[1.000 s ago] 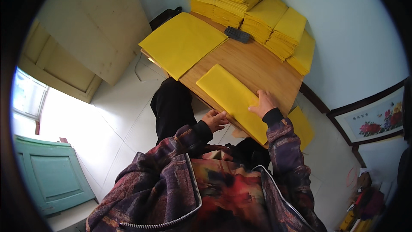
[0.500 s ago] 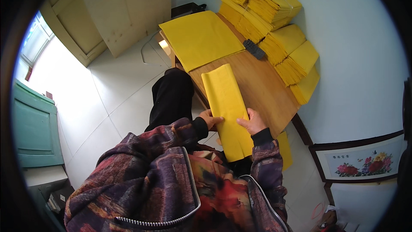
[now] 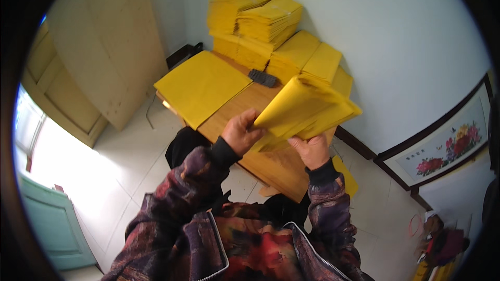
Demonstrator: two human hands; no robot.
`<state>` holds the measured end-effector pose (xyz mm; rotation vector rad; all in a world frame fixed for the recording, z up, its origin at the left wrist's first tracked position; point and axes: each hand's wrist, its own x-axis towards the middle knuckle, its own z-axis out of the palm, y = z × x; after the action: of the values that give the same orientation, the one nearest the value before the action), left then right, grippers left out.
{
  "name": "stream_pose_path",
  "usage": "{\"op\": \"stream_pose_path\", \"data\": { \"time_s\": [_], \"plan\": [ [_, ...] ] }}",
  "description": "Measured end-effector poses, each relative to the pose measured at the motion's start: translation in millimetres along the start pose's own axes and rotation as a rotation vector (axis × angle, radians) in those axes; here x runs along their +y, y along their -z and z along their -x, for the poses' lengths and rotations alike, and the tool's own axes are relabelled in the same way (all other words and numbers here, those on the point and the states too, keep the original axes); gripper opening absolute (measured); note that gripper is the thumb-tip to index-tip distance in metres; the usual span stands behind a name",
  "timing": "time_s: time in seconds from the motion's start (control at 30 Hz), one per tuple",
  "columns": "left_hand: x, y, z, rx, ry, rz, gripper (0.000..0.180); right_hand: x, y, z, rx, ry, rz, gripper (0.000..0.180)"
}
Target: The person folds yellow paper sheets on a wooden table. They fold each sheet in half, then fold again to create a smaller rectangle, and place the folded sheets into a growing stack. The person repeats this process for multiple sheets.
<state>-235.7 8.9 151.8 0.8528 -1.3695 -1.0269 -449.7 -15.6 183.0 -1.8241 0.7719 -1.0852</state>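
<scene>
Fingers [image 3: 249, 119] of both hands grip the folded yellow paper sheaf [image 3: 304, 110].

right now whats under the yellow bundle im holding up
Under the lifted yellow paper bundle lies bare wooden table. The bundle hides the tabletop behind it and part of the stacks of yellow paper.

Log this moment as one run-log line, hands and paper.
left hand: grips folded yellow sheets | right hand: grips same sheets, lifted above wooden table | flat yellow stack on table
</scene>
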Motion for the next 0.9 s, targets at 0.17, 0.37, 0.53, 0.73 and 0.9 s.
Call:
{"op": "stream_pose_path", "data": {
  "time_s": [0.17, 0.37, 0.53, 0.73, 0.9],
  "plan": [
    [-19.7, -9.7, 8.0, -0.065, 0.183, -0.009, 0.035, 26.8, -10.3, 14.6, 0.023, -0.166, -0.135, 0.023],
    [-35.9, -2.7, 6.2, -0.102, 0.142, 0.023, 0.029, 38.1, -13.1, 15.4, 0.002, -0.148, -0.064, 0.022],
    [-33.3, -1.9, 8.8, -0.084, 0.107, 0.196, 0.025, 28.9, -16.4, 15.3, 0.030, -0.050, -0.057, 0.022],
    [-37.1, 0.1, 8.3, -0.099, 0.128, 0.109, 0.022, 31.9, -16.8, 13.3, -0.005, -0.151, 0.014, 0.022],
    [-43.2, 1.4, 6.6, -0.082, 0.137, 0.181, 0.019, 33.8, -16.4, 15.5, -0.012, -0.173, 0.032, 0.023]
  ]
}}
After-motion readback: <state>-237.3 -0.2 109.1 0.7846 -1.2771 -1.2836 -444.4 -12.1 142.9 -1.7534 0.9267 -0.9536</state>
